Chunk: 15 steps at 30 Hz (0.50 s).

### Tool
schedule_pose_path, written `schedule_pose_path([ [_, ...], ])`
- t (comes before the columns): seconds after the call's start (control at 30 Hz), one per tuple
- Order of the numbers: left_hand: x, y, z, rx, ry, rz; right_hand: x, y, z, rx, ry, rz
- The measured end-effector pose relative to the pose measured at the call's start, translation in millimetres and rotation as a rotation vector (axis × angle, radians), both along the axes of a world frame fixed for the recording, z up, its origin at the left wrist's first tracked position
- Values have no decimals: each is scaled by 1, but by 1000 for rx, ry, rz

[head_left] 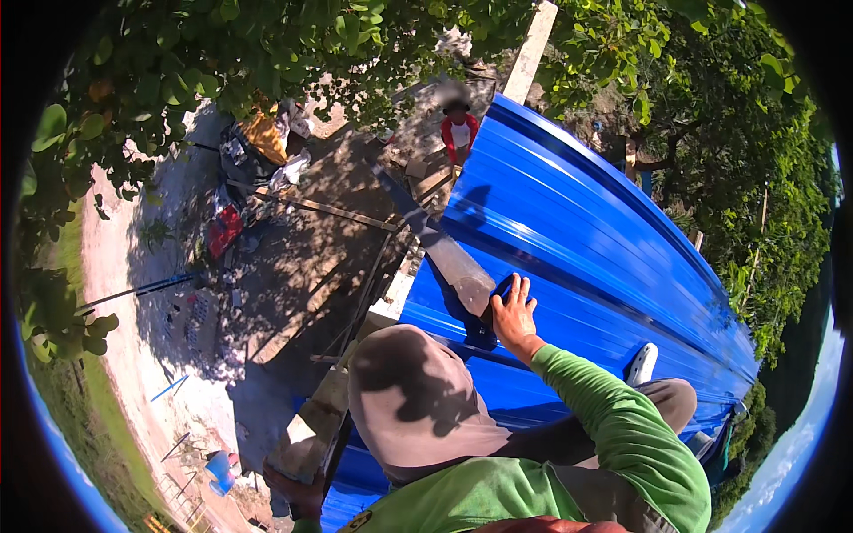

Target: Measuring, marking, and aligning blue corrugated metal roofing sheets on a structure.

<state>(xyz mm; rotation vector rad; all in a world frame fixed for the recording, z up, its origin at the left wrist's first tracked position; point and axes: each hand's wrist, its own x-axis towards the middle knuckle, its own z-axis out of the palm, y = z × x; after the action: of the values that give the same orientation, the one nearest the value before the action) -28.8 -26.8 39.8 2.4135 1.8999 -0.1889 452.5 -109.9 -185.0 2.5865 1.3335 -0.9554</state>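
Observation:
I sit on a blue corrugated metal roof (569, 218). My right hand (515, 320) is on the dark handle of a hand saw (458, 266), with its fingers curled over the handle. The wide saw blade points away to the upper left, past the roof's edge. At the lower left, in shadow, my left hand (299, 489) is closed around the near end of a pale wooden beam (306, 426). That beam runs along the left edge of the roof, beside my bent knee. Part of the left hand's grip is hidden.
The ground lies well below the roof's left edge. A person in a red and white top (458, 133) stands beyond the far edge. A heap of bags and cloth (258, 147) lies below. Leafy branches (267, 44) hang overhead; another wooden beam (530, 53) juts out.

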Motion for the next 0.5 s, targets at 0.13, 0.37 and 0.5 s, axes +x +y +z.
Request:
schedule_pose_path([
  [0.13, 8, -3, 0, -1, 17, 19, 3, 3, 6, -14, 14, 16],
  [0.37, -9, 5, -8, -53, -31, 50, 22, 0, 19, 31, 100, 133],
  [0.5, -3, 12, 2, -87, -48, 115, 91, 46, 69, 38, 450, 126],
])
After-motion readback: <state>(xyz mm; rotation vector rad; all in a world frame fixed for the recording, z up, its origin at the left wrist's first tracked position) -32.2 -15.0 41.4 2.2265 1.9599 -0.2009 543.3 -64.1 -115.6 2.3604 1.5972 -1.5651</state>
